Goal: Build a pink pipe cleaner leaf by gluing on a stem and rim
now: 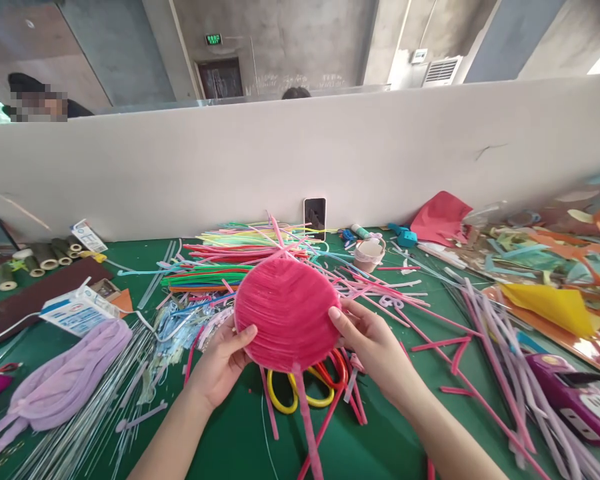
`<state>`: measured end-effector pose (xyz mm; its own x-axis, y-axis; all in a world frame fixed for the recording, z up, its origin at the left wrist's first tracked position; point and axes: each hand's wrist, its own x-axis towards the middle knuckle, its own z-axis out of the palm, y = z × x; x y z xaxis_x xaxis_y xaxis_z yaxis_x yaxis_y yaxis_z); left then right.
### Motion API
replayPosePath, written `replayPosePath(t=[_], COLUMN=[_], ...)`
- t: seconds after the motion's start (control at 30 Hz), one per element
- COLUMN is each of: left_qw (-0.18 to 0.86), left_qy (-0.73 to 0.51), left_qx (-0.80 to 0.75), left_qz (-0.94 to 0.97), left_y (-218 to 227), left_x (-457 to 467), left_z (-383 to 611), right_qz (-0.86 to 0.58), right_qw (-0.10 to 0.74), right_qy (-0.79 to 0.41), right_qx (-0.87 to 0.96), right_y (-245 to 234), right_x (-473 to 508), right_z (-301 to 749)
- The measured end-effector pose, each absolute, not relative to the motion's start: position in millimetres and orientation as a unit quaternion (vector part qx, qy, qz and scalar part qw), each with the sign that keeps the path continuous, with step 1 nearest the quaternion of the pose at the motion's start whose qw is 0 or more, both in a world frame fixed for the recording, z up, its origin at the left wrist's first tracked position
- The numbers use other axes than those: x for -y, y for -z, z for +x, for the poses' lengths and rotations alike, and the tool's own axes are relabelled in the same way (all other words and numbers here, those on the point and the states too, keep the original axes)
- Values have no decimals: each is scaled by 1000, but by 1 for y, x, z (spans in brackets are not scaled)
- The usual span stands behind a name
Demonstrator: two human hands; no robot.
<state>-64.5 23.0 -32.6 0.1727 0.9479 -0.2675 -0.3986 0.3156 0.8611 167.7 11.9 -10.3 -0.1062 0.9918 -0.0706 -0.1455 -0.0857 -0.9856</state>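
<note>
A round, leaf-like pink piece made of pipe cleaners [286, 313] is held up in front of me, its long pink stem hanging down toward me. My left hand [221, 365] pinches its left edge, thumb on the front and fingers behind. On the opposite edge my right hand [373, 343] grips it the same way, with the fingertips partly hidden behind it. Just below the piece lie scissors with yellow handles [283, 411] and scissors with red handles [343, 371], their blades hidden. Loose pink pipe cleaners [270, 410] lie around them.
Bundles of coloured pipe cleaners [205, 277] lie behind the piece. A lilac leaf shape [73, 370] and thin wires [93, 393] are at left. A phone [315, 217] leans on the white partition [230, 173]. A paper cup [369, 255] and purple tool [575, 397] stand right.
</note>
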Motion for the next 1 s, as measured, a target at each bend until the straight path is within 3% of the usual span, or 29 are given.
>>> replayPosePath(t=[0.27,0.47,0.63,1.0], left_qw=[706,738,707,666], left_qy=[-480,-445,-390,-426], left_qx=[-407,-382,-431,-486], left_qz=[325,334,403,374], left_y=[33,36,32,32], left_x=[-27,-26,-18,-18], left_z=[-77,-71,-59,-52], right_qz=[-466,-460,-460,-454], right_qw=[495,574,601,600], right_qy=[-555,-565,-562,-567], right_qx=[480,374,333,335], right_y=[11,14,16,17], right_x=[-7,-11,-12,-10], right_z=[173,167,162,146])
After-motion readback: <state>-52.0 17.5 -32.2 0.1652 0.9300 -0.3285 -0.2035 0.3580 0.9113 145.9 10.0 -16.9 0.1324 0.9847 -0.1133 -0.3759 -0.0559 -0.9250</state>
